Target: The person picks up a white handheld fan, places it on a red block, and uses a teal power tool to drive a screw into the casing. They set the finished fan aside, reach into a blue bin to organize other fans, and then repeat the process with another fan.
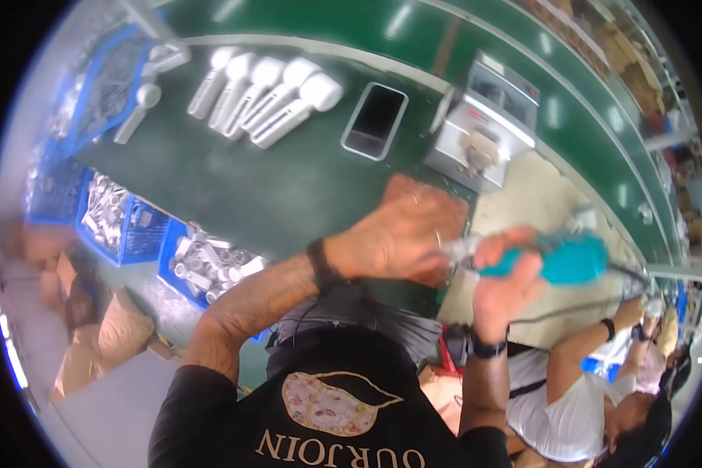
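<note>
My right hand (509, 281) is wrapped around a teal electric screwdriver (573, 259). Its pale front end points left, toward my other hand, and a dark cable leaves its back. My left hand (390, 238) is curled over a reddish-brown pad (437, 207) at the table's near edge. Its fingers look closed, but motion blur and the hand itself hide what they hold. Farther off on the green table (288, 179), several white round-headed handheld parts (269, 97) lie side by side. To their right is a phone (375, 121) with a dark screen.
A grey metal box-shaped machine (483, 121) stands at the back right. Blue crates of white parts (210, 265) line the left side, near a lone white part (138, 113). Brown bags (125, 324) sit lower left. A co-worker in white (565, 405) is at right.
</note>
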Demonstrator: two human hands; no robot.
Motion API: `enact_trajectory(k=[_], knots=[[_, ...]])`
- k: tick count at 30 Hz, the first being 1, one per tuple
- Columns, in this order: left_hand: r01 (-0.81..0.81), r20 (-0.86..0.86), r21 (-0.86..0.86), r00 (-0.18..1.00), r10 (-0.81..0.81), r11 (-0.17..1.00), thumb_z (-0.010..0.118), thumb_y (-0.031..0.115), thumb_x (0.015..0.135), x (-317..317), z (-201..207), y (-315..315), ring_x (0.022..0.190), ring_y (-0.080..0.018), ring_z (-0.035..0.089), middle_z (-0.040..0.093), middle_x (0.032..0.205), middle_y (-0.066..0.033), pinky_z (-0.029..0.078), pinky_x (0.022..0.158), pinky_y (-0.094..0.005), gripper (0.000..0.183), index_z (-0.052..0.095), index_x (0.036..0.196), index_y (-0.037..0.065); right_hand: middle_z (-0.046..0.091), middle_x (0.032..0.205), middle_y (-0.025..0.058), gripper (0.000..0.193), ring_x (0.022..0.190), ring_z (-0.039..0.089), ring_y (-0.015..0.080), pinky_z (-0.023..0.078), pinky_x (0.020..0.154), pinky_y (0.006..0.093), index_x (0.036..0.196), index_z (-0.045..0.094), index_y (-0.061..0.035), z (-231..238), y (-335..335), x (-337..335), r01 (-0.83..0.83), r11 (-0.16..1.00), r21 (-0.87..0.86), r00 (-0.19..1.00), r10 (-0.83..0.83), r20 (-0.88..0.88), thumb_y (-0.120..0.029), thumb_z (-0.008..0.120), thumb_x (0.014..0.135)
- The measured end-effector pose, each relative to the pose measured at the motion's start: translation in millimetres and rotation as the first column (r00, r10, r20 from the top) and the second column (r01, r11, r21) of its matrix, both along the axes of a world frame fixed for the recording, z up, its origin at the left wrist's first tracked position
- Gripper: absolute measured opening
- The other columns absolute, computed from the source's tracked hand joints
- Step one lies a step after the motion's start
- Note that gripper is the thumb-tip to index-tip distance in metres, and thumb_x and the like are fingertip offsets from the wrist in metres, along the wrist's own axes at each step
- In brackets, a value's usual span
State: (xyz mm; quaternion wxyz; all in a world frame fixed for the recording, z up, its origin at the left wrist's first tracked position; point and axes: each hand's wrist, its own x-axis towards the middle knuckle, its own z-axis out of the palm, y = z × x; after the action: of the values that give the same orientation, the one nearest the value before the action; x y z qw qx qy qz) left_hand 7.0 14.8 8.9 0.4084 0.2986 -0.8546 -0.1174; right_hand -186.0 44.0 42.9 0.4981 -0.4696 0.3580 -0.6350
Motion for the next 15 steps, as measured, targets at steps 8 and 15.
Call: enact_trajectory(k=[8,15], knots=[[-0.462,0.117,0.103,0.885,0.451,0.881,0.074,0.018,0.088,91,20,15,0.096,-0.0323,0.069,0.070,0.116,-0.0083,0.057,0.080,-0.0402,0.035,0.065,0.121,0.012,0.043,0.062,0.0006,0.062,0.051,0.039,0.0127,0.033,0.049,0.0285,0.104,0.053,-0.0078,27,43,-4,0.199,0.969,-0.148,0.980,-0.194,0.052,-0.069,0.051,0.096],[-0.713,0.231,-0.066,0.670,0.706,0.698,0.067,0.020,0.094,149,-19,-40,0.093,-0.0361,0.068,0.066,0.112,-0.0116,0.056,0.072,-0.0450,0.029,0.062,0.121,0.009,0.047,0.063,0.0040,0.066,0.052,0.045,0.0161,0.037,0.049,0.0308,0.105,0.051,-0.0036,19,48,-14,0.229,0.968,-0.103,0.967,-0.238,-0.086,-0.069,0.057,0.093]])
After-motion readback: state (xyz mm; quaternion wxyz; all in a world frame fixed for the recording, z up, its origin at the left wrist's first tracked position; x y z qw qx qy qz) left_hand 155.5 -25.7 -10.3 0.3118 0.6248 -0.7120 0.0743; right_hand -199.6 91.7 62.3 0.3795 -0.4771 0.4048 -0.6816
